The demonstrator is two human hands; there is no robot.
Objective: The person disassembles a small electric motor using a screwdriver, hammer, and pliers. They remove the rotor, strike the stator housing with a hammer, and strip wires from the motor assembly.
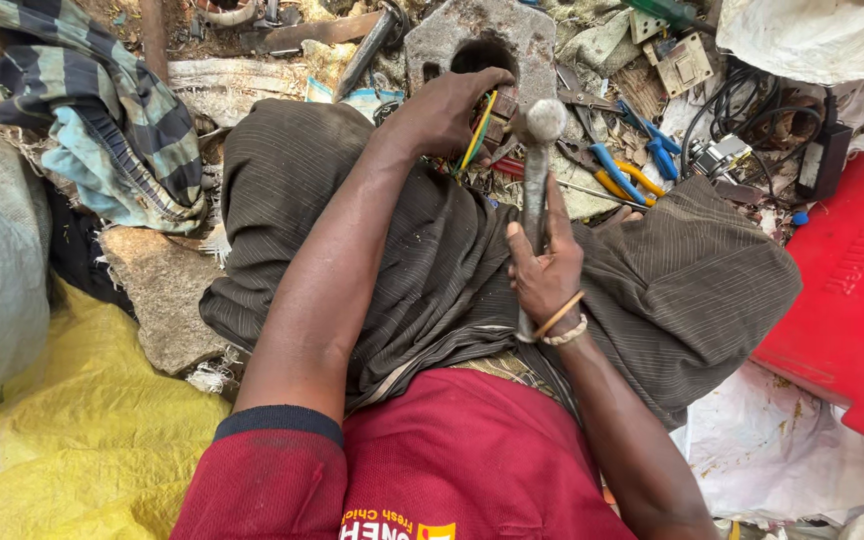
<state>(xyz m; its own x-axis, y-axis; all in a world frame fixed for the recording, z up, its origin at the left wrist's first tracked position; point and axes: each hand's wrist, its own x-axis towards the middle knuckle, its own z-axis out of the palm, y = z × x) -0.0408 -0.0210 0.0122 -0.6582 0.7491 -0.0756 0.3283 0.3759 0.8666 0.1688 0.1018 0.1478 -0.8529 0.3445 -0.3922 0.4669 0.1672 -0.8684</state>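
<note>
The red shirt point(452, 460) is lying nearest to the camera, at the bottom edge; above it the brown trousers point(422, 260) are covering both bent legs of the sitting person.

The right hand point(544, 268) is closing around the handle of a hammer point(535, 190); the fingers are wrapping the metal shaft firmly, and two bracelets point(562, 325) are sitting at the wrist; the round hammer head is pointing upward, just beside the left hand.

The left hand point(447, 110) is gripping a small brown part point(500, 118) with yellow and green wires point(476, 145); the fingers are bending over it, so its shape is partly hidden; the part is resting against a grey stone block point(472, 35) with a dark hole in it, in front of the knees.

To the right of the hammer head, blue and yellow pliers point(624, 172) are lying on the ground among scrap; black cables point(742, 110) are curling near them; a red case point(852, 290) is lying at the right edge. On the left side, a striped cloth point(102, 110) is lying above a flat stone point(167, 300); a yellow sack point(72, 430) is filling the lower left corner.
</note>
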